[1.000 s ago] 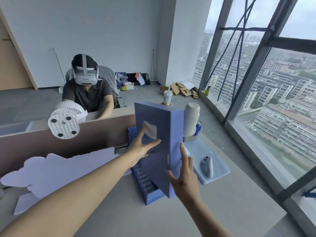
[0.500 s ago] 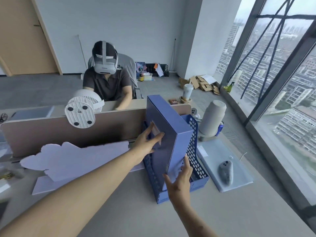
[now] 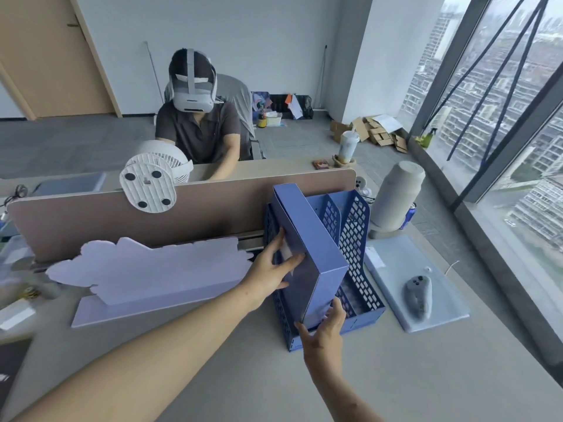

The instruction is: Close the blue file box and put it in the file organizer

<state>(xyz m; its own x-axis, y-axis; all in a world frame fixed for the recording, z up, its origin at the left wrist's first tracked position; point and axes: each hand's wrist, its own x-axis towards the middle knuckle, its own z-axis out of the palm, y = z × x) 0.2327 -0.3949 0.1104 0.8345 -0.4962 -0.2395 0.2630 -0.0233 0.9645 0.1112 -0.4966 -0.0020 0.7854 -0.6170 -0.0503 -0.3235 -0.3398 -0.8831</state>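
Blue file box [image 3: 310, 233], left fingers [image 3: 275, 245] flat against side, right fingers [image 3: 337, 310] gripping corner

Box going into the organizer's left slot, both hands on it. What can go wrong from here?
1. The blue file box looks tilted in the file organizer's left slot; its lower edge may snag on the mesh divider.
2. The right hand grips the box's near bottom edge close to the organizer's front lip; its fingers could get pinched.
3. A push might slide the organizer into the grey jug beside it.
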